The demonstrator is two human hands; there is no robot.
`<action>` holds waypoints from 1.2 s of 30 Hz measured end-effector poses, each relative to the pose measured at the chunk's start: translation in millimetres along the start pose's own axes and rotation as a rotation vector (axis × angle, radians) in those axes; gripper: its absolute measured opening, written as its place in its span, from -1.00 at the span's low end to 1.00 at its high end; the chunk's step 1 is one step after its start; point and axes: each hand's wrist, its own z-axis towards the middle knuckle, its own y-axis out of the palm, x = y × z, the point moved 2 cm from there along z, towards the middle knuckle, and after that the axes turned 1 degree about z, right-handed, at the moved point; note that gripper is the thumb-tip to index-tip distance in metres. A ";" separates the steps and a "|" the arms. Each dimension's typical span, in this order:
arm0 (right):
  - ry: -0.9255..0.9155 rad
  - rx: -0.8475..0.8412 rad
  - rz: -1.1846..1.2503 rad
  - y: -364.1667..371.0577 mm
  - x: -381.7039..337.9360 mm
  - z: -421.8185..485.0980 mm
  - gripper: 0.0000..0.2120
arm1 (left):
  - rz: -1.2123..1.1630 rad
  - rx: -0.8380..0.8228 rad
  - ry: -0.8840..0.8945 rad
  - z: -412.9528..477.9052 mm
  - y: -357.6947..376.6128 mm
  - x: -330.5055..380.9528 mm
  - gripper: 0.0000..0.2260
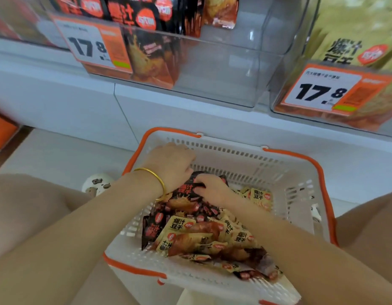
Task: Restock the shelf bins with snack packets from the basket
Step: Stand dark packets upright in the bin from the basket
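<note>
The white shelf [80, 102] is standing behind the basket, smooth and flat along its front. A big clear plastic bin [223, 69] is sitting on it, straight above the basket. Black and orange bags [151, 60] are standing in its left side, and its right side is showing lots of open room. A second clear bin [276, 106] is sitting up and to the right of the basket, holding big yellow bags [349, 40] with writing that is partly hidden.

The basket [300, 194] is white plastic with little slots in its walls and an orange rim going round the top. Its far end is showing open room. The snack packets [201, 234] are lying in a shiny heap in its middle and near end. Some are black, and some are yellow and are saying "爆汁豆干".

An orange and white price tag [89, 47] is hanging up and to the left of the basket, and another price tag [322, 91] is hanging up and to the right. Both are saying "17.8".

Both hands are reaching into the basket. The left hand [170, 166] is curling its fingers over the top of a black packet [186, 192] on the heap. The right hand [210, 188] is gripping that same black packet from the right side.

A round white shoe [98, 183] with dark spots is sitting just left of the basket. A thin gold bracelet [155, 179] is circling the left wrist, over the basket's left rim.
</note>
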 end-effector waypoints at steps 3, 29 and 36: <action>-0.013 -0.010 0.235 -58.0 -22.1 -21.7 -0.92 | -0.177 0.014 -0.032 3.4 -6.7 2.5 -0.73; 0.259 0.963 0.094 -310.5 -144.8 92.9 -0.79 | -0.005 0.759 -0.042 49.9 -176.6 -72.3 -0.47; 0.261 1.080 0.225 -316.0 -131.5 124.0 -0.69 | 0.044 0.820 -0.040 53.8 -170.1 -73.0 -0.54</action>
